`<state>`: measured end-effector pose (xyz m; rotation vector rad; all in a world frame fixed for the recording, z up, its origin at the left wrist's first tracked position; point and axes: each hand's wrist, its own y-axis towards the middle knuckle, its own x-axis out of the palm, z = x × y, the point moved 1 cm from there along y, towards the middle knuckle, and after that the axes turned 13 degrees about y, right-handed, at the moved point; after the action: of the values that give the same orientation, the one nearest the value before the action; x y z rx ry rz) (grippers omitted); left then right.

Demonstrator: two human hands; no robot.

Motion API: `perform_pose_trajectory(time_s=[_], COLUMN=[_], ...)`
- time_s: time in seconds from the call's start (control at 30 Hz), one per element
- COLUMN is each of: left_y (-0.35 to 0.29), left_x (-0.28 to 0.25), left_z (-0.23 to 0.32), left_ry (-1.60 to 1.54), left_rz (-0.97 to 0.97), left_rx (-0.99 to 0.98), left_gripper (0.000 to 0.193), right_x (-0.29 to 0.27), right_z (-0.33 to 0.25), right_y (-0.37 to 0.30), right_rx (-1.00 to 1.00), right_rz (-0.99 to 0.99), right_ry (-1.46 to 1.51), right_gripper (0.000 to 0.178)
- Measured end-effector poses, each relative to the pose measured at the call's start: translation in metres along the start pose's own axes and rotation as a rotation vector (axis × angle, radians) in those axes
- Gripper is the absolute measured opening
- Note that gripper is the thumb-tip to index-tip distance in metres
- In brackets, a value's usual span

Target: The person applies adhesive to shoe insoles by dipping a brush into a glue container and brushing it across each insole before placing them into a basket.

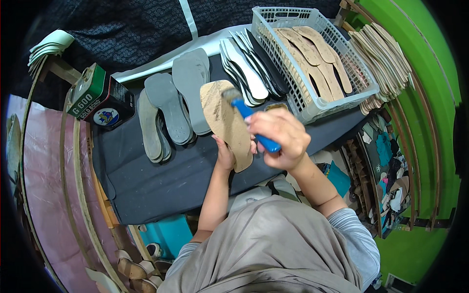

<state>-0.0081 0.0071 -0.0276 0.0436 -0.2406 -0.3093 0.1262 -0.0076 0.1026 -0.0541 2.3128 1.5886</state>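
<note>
My left hand (pixel 224 154) is closed round the lower part of a tan insole (pixel 221 115), holding it tilted above the dark-covered table. In my right hand (pixel 282 136) is a brush with a blue handle (pixel 267 141). Its bristle end (pixel 230 94) lies over the upper part of the insole, where the surface looks darker and streaked. The bristles are somewhat blurred. Behind my right hand, a small round container (pixel 276 106) is partly hidden.
Grey soles (pixel 168 105) lie in stacks on the dark table cover (pixel 141 190). White insoles (pixel 242 68) stand beside a translucent crate (pixel 312 113) of tan insoles. A green and black can (pixel 111 105) is at the left. More insoles (pixel 383 63) are stacked right.
</note>
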Motion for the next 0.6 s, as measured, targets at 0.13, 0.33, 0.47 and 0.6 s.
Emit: perform_pose_trajectory(time_s=[0.13,0.33,0.47,0.6], left_y=[0.0,0.004,0.004,0.001], left_x=[-0.006,0.015,-0.011,-0.001], left_z=[-0.016,0.011,-0.017,-0.007], left_ry=[-0.243,-0.03,-0.51,-0.334], left_rz=[0.073,0.242,-0.152,0.144], left_rx=[-0.098,-0.007,0.069,0.106], left_gripper=[0.098,0.097,0.092,0.083], right_x=[0.005,-0.008,0.01,0.007], right_z=[-0.018,-0.003,-0.02,-0.013], right_y=[-0.017,-0.017,-0.036,-0.032], right_rx=[0.001,0.055,0.064,0.163], right_rz=[-0.156,0.006,-0.167,-0.05], right_ry=[0.197,-0.018,0.238,0.268], right_gripper=[0.044,0.027,0.026,0.021])
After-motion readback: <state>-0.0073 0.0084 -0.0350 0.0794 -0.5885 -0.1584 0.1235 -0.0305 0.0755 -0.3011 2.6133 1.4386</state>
